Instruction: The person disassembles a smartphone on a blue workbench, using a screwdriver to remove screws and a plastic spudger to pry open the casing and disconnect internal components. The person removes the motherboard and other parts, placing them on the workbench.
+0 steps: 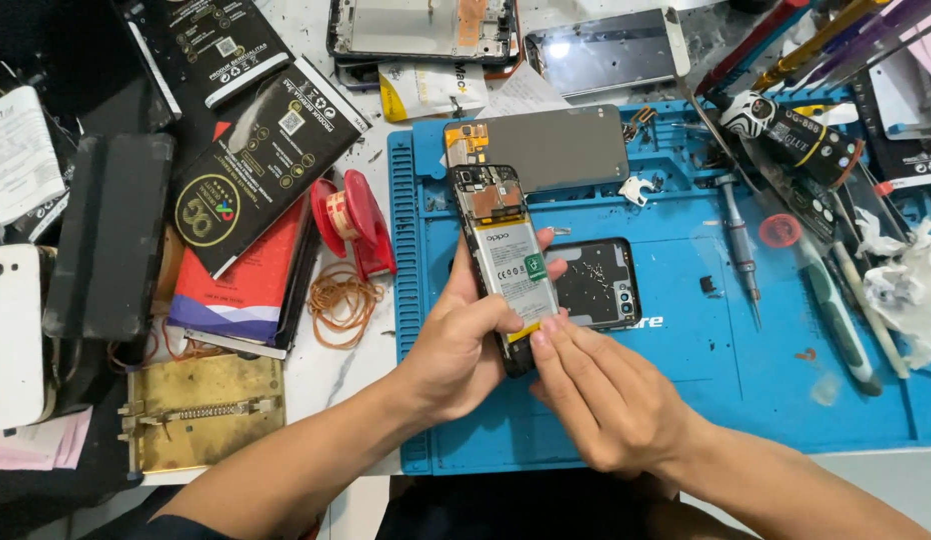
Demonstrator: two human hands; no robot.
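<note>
Left hand (464,345) grips the opened phone (502,262) — right hand's (611,400) fingertips pinch its battery's yellow tab (524,332); black rectangular packages (254,165) lie left.

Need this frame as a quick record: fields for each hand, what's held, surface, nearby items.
left hand: grips the opened phone from its left side, thumb across the battery
right hand: fingertips on the phone's lower end, at the yellow tab
phone state: back cover off, silver battery and upper board exposed
surface: blue work mat
on mat: grey back panel, black camera-side cover, screwdriver
left of mat: red tape dispenser, rubber bands, brass jig plate
</note>
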